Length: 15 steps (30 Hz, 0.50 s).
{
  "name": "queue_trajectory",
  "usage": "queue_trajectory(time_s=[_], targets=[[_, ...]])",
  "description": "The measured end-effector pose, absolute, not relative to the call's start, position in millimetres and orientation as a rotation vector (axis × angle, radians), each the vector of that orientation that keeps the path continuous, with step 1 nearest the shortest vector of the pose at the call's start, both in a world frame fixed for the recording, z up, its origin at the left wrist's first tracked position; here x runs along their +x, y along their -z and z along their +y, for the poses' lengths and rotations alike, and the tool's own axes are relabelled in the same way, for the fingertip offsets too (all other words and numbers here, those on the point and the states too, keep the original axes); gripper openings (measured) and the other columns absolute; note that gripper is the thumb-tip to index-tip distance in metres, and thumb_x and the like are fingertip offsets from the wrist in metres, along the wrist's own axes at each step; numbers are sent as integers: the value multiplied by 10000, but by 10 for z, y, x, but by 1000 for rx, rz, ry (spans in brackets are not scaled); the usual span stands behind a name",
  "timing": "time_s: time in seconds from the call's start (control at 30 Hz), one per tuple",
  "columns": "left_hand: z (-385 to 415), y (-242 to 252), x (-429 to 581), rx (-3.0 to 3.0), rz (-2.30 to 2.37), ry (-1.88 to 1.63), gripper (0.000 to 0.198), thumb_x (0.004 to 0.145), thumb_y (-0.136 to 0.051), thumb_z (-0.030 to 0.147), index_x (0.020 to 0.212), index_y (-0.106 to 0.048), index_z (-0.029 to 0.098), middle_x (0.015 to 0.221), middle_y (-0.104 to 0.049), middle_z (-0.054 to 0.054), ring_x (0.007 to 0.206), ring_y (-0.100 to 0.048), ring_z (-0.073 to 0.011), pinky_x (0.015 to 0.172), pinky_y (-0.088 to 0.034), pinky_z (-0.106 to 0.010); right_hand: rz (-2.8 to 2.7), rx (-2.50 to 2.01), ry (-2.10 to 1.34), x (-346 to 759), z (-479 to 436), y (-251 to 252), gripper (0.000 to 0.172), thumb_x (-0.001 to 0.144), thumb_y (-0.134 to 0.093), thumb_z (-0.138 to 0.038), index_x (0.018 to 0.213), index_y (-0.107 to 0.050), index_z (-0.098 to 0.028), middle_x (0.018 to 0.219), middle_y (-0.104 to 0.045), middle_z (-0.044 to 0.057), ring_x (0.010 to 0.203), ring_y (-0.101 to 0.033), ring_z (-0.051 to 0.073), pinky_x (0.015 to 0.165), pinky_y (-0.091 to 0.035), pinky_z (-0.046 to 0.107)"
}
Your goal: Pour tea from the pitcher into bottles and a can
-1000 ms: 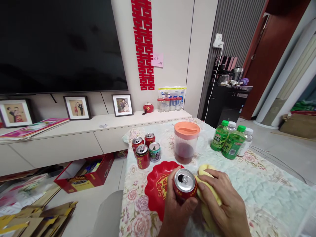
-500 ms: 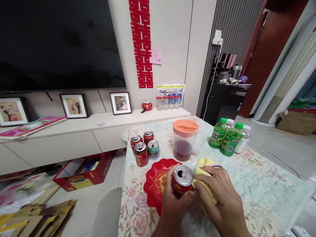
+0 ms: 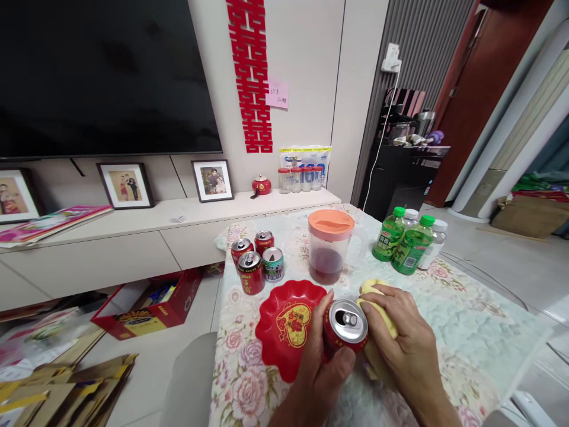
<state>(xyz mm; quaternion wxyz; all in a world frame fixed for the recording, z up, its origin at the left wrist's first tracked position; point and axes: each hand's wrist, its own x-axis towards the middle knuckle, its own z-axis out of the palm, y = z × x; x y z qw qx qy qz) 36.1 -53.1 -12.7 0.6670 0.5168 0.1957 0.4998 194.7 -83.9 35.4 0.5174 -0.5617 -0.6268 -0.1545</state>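
An opened red drink can (image 3: 347, 323) is gripped in my left hand (image 3: 322, 362), its silver top facing up toward me. My right hand (image 3: 402, 344) holds a bunched yellow cloth (image 3: 380, 305) close against the can's right side; whether the cloth touches the can I cannot tell. Just left of my left hand lies a red scalloped plate (image 3: 271, 326) with a gold heart print. Beyond my hands stands a clear pitcher (image 3: 326, 261) with an orange lid and dark liquid inside.
Several opened cans (image 3: 252, 276) cluster at the table's left edge. Green-capped bottles (image 3: 411, 246) stand at the back right beside white-capped ones. A floral tablecloth (image 3: 242, 362) covers the table. Behind it runs a white cabinet (image 3: 200, 219) with photo frames. A red carton (image 3: 146, 308) sits on the floor.
Both hands have shifted right with the can and cloth, leaving more of the red plate uncovered. The can's opening has turned toward me. The view has moved slightly.
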Motion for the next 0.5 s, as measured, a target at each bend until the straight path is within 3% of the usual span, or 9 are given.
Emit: queue_trajectory(time_s=[0.3,0.5], targets=[[-417,203,398,1113,404,-1222,756,819,-881,541,1433,-544,257,1379,-696,-133,1281,-676,-361,1112,-546,-492,-1470,-1339,297,1825,-897,-343,124,1054,-627,-238,1101,-738,-263,1109,-716,62,1118,-665,195,908,-552,331],[-361,143,380,1058,555,-1264,836,719,-910,626,1386,-574,249,1283,-737,-119,1204,-708,-362,1046,-582,-459,-1583,-1250,290,1731,-947,-487,135,1021,-641,-167,1079,-731,-249,1087,-678,71,1068,-637,190,856,-554,297]])
